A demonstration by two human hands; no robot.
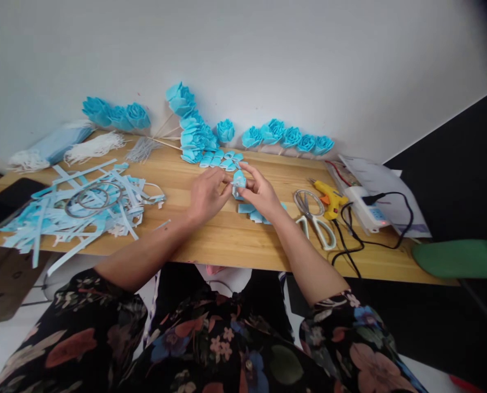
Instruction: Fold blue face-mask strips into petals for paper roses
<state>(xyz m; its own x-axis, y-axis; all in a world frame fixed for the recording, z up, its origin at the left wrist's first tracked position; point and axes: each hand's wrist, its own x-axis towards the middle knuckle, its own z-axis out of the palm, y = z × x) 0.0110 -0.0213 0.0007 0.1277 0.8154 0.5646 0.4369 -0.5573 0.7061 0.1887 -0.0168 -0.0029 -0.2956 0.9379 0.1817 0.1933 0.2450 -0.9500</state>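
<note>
Between my hands, over the middle of the table, is a small light-blue fabric flower piece (239, 179) with a whitish lower part. My right hand (263, 195) grips it between thumb and fingers. My left hand (209, 194) has its fingers closed against the piece's left side, and the fingertips are partly hidden. Just behind the hands lie several cut blue petals (215, 158) in small rows. Under my right hand are flat blue fabric pieces (249, 209), partly covered by it.
Finished blue flowers (194, 134) on sticks line the wall. A heap of blue and white strips (83, 207) with tape rings covers the left; a phone (10, 202) lies beyond. At right are scissors (314, 221), a yellow glue gun (329, 197) and a power strip (366, 210) with cables.
</note>
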